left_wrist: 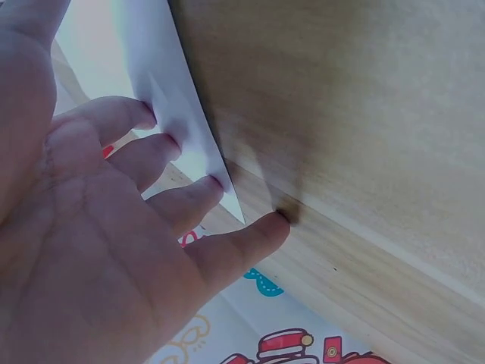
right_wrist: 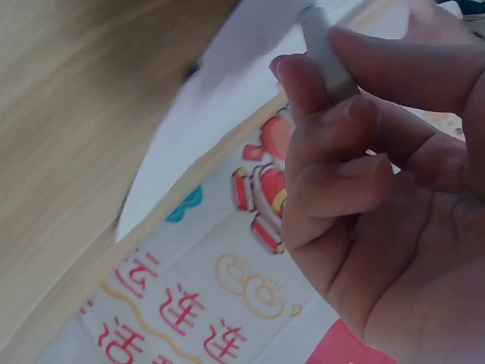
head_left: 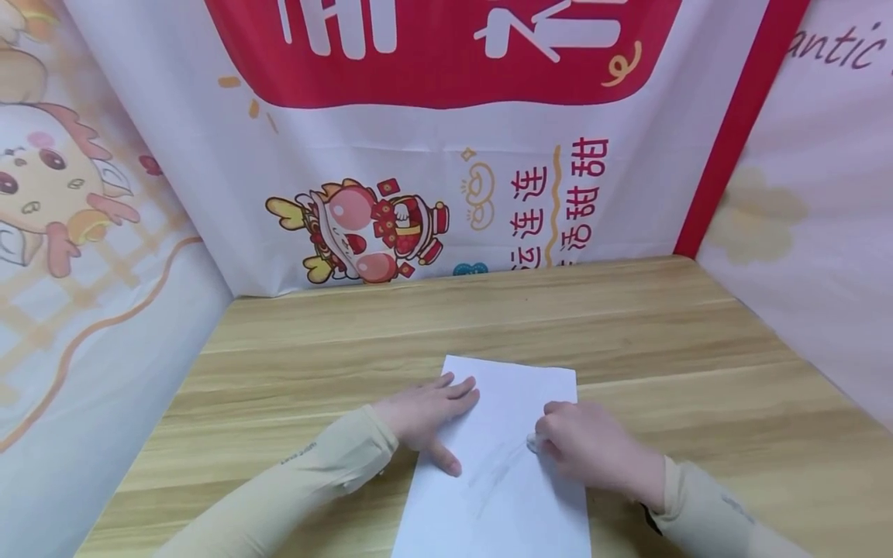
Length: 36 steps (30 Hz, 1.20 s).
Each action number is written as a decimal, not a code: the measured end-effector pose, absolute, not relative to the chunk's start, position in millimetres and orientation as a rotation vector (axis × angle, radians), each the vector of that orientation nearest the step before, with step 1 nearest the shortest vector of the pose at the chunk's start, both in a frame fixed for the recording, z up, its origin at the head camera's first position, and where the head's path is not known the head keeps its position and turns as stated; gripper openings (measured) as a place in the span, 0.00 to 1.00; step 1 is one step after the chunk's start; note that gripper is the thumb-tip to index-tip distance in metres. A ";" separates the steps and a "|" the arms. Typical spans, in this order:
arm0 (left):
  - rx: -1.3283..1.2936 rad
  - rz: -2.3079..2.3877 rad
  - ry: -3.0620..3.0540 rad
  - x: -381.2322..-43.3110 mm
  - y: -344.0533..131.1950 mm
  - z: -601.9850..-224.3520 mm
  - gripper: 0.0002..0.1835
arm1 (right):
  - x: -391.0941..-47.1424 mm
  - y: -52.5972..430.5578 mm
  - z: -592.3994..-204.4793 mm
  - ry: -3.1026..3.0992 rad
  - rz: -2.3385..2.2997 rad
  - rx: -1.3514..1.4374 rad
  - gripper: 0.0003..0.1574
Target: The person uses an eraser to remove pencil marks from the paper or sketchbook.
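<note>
A white sheet of paper [head_left: 516, 519] lies on the table, with grey smudges [head_left: 497, 471] across its middle. My left hand [head_left: 427, 415] rests spread on the paper's left edge. In the left wrist view, several fingertips of the left hand [left_wrist: 136, 220] press on the sheet and the little finger touches the wood beyond its edge. My right hand [head_left: 589, 448] is over the paper's right side. It pinches a small grey-white eraser [right_wrist: 327, 57] between thumb and fingers, the other fingers curled. The eraser's darkened end is at the top of the smudges.
The wooden table [head_left: 335, 341] extends around the sheet. A printed cloth [head_left: 230, 186] with a red panel hangs along the table's back edge. Patterned cloths hang at the left [head_left: 139, 325] and right [head_left: 830, 256] sides.
</note>
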<state>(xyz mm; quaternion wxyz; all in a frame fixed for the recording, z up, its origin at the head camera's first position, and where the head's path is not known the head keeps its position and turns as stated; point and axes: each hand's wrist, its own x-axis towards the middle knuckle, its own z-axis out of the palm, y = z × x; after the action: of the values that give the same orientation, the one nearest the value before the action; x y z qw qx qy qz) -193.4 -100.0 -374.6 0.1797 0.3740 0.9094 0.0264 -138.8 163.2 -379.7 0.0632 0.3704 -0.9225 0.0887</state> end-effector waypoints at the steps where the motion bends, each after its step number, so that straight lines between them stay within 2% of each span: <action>1: 1.059 0.075 2.570 -193.4 -99.9 -374.4 0.58 | -138.4 162.8 -379.3 -2.789 0.267 1.129 0.17; 8: 1.052 0.066 2.571 -192.5 -99.3 -374.6 0.58 | -139.7 161.1 -381.4 -2.766 0.201 1.086 0.13; 36: 1.058 0.071 2.567 -192.2 -99.7 -373.5 0.58 | -143.0 164.7 -385.1 -2.738 0.234 1.080 0.14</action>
<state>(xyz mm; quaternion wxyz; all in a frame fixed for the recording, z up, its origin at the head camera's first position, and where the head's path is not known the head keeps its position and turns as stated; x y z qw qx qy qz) -192.2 -99.7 -373.5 0.1811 0.3747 0.9089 0.0251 -143.0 164.7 -385.1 0.0941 0.3642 -0.9232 0.0788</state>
